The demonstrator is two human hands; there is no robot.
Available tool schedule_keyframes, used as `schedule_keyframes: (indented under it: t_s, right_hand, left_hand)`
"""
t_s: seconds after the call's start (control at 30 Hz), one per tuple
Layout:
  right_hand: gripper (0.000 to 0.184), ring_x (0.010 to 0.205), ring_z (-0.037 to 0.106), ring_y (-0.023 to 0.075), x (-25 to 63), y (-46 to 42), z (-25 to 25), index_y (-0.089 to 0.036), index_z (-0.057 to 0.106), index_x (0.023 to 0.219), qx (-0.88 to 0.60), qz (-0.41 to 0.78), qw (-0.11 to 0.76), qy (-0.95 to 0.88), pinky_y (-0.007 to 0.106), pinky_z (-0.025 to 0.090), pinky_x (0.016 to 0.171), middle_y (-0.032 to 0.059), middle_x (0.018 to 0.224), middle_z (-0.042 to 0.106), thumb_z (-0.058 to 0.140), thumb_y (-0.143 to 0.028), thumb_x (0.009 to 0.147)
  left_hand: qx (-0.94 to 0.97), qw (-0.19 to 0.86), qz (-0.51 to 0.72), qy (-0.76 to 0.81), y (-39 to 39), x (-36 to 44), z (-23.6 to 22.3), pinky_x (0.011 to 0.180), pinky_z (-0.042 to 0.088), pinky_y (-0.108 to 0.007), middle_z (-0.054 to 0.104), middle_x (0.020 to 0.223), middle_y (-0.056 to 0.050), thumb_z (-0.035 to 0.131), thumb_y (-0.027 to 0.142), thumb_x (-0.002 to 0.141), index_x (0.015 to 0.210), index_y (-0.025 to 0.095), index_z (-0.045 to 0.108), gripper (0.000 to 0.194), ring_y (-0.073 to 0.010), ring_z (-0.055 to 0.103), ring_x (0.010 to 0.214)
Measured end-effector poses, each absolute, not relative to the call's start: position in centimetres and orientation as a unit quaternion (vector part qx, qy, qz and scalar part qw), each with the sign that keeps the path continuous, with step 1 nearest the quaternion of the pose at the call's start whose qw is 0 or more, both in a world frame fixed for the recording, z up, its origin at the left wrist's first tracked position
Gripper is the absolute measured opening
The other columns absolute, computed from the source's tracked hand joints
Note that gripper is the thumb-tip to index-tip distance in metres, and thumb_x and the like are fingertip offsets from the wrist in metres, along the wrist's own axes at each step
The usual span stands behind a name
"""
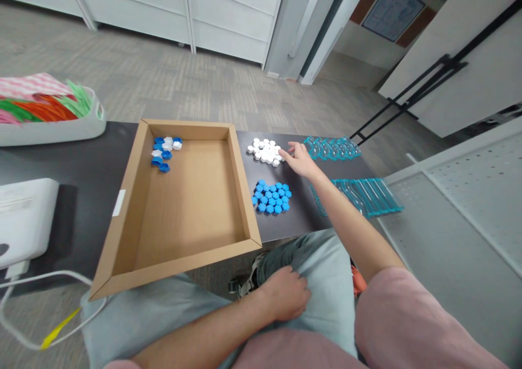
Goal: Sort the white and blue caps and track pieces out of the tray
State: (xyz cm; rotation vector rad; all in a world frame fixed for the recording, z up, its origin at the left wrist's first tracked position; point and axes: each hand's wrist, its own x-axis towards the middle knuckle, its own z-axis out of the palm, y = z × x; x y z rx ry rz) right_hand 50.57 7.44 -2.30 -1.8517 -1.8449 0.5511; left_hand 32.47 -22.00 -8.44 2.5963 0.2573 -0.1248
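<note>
My right hand [300, 160] reaches over the table to the right edge of a pile of white hexagonal caps [266, 151]. Its thumb and fingers are apart, with the thumb touching or just above the nearest caps; I see nothing held. Below that pile lies a cluster of blue hexagonal caps [272, 197]. Curled into a loose fist, my left hand [286, 293] rests on my lap, and nothing shows in it. Inside the shallow cardboard box [191, 195], several blue and white caps [166, 152] sit in the far left corner.
Two groups of clear teal-edged plastic pieces, the far group [332, 148] and the near group [367, 196], lie on the right, the near one partly behind my forearm. At left are a white bin [95, 119] of colourful strips, a white device [28, 217] and its cable [53, 275].
</note>
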Motion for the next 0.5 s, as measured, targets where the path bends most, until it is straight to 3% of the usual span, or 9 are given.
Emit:
schedule_keyframes:
  t_s: [0.1,0.2,0.5]
  right_hand:
    - [0.107,0.165,0.064,0.0448,49.8,6.7,-2.5,-0.007,0.05,0.184,-0.656,0.143,0.193,-0.715,0.058,0.051,0.142,0.038,0.183,0.052,0.099,-0.058,0.103]
    - [0.128,0.184,0.042,0.0518,48.5,6.8,-2.9,-0.008,0.038,0.191,-0.629,0.136,0.165,-0.747,0.066,0.038,0.15,0.0401,0.195,0.039,0.105,-0.063,0.097]
    - [0.118,0.183,0.043,0.0474,45.2,9.5,-2.2,-0.014,0.046,0.19,-0.571,0.155,0.154,-0.791,0.068,0.033,0.15,0.0336,0.198,0.043,0.104,-0.062,0.1]
  left_hand:
    - [0.961,0.259,-0.045,0.09,-22.0,32.5,-8.4,0.091,0.056,-0.042,0.091,0.125,-0.017,0.075,0.043,0.122,0.122,0.011,0.089,0.035,-0.0301,0.089,0.115]
    - [0.961,0.257,-0.043,0.093,-22.0,32.4,-8.2,0.09,0.056,-0.041,0.091,0.125,-0.016,0.076,0.043,0.121,0.123,0.012,0.089,0.034,-0.0297,0.09,0.116]
    - [0.958,0.266,-0.035,0.099,-21.6,32.7,-8.3,0.078,0.052,-0.038,0.091,0.115,-0.016,0.086,0.043,0.115,0.119,0.015,0.089,0.028,-0.0291,0.09,0.106]
